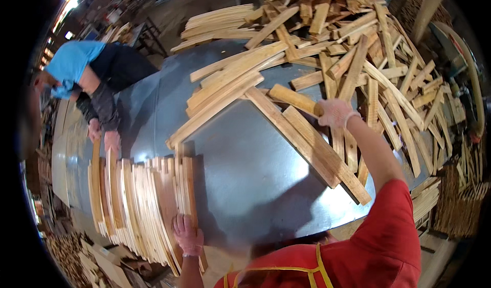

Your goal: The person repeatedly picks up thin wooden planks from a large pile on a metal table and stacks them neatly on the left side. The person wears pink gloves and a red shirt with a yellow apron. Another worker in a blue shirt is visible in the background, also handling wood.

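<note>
One gloved left hand (187, 235) lies against the near ends of the rightmost slats (188, 188) in the standing row (146, 201), and I cannot tell if it grips or only presses, but should this support slacken, these slats could tip onto the metal table (245, 160). Farther away, the right hand (337, 113) is closed on the end of a short board (292, 99) at the edge of the loose pile (354, 71), where boards lie crossed, so a hard pull could perhaps make others slide. Beyond, a co-worker (84, 65) has both hands (112, 141) at the row's far side, and a push from there might disturb it.
</note>
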Motion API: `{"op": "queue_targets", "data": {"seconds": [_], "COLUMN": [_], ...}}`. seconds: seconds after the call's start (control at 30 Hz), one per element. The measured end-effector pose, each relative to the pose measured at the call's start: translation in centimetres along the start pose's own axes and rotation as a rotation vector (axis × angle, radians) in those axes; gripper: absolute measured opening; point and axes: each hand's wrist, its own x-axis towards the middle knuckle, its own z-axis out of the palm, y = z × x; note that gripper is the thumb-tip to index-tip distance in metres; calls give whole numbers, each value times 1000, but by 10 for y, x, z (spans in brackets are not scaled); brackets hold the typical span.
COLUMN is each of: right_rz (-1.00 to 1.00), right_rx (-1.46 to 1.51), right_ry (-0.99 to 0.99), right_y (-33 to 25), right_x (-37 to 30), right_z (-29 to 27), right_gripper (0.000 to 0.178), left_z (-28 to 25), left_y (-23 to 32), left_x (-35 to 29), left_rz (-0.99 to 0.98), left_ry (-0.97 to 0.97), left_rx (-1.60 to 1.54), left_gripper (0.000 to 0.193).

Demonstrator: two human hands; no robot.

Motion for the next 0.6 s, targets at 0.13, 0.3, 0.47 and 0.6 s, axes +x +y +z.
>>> {"op": "queue_targets", "data": {"seconds": [0.13, 0.3, 0.47, 0.6], "right_rz": [-46, -13, -62, -274], "right_rx": [735, 1540, 1828, 1315], "right_ry": [-26, -77, -351, -124], "right_y": [-55, -219, -353, -324], "right_x": [-29, -76, -123, -134], "right_z": [69, 151, 228, 234], "right_gripper": [50, 39, 57, 74], "left_z": [-10, -53, -76, -63], "left_y": [1, 19, 60, 8], "left_x": [-4, 12, -2, -43], "left_rz": [-73, -114, -343, -354], "left_ry": [-31, -219, -508, -205], "left_rx": [-38, -351, -802, -509], "left_gripper": [70, 83, 80, 60]}}
